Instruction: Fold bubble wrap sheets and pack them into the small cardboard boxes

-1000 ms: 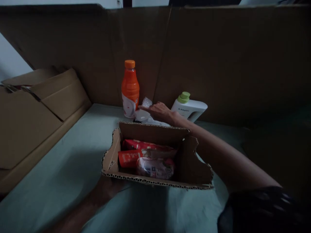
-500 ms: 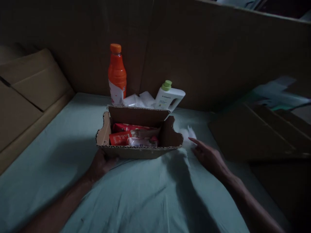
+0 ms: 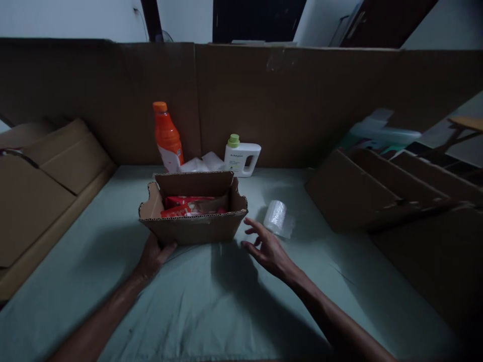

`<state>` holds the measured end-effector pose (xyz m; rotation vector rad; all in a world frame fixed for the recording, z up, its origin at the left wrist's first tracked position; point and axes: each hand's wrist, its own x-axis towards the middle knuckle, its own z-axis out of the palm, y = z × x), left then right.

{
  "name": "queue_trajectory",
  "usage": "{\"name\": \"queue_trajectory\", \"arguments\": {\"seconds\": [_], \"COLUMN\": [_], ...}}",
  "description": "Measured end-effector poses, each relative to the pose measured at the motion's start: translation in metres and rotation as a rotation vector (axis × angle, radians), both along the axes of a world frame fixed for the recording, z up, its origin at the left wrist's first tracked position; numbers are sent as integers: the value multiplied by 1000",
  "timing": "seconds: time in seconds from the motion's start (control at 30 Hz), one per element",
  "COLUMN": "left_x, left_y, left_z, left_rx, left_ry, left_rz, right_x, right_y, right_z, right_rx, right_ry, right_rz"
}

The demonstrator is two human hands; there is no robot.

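A small open cardboard box sits on the green cloth, with red and brown snack packets inside. My left hand grips its lower left front corner, thumb along the front; the other fingers are partly hidden under or behind the box. Just off the box's right end, my right hand is open, fingers spread and holding nothing. Beyond that hand, a roll of clear bubble wrap lies on the cloth with a loose end.
Behind the box stand an orange bottle and a white jug with a green cap; crumpled white wrap lies between them. Cardboard flaps rise at left. Cardboard boxes and a teal-and-white container are at right. A tall cardboard wall closes the back.
My right hand has moved left, from beside the bubble wrap to near the box's right end. The view has lifted and turned, showing more room behind. My left hand stays on the box.
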<state>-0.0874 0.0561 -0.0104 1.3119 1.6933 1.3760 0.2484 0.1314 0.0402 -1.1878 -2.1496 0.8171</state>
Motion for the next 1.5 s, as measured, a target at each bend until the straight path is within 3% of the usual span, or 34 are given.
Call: {"name": "queue_trajectory", "arguments": {"seconds": [0.1,0.27,0.6,0.73,0.87,1.0,1.1,1.2,1.33,1.5], "left_x": [0,-2,14,15,16,10,0,-1,18,47], "left_y": [-1,14,107,121,121,96,50,-7,-66,-92], "left_z": [1,7,13,12,17,21,17,9,6,11], "left_rx": [6,-22,87,106,89,49,-48,-104,-189,-104], "left_ry": [21,33,7,23,4,-7,67,132,144,148], "left_rz": [-8,-26,-74,-72,-109,-138,-90,-92,-58,-88], "right_x": [-23,-44,-36,-38,-36,3,50,80,78,74], "right_y": [16,31,89,97,90,73,58,48,51,53], "right_z": [-9,-7,-12,-17,-12,4,7,-3,-23,-23], "right_rx": [-80,-41,12,33,28,142,242,279,276,344], "right_ry": [62,99,32,45,53,5,-121,-270,-402,-286], "right_rz": [63,89,-90,-109,-119,-190,-281,-290,-285,-378]}}
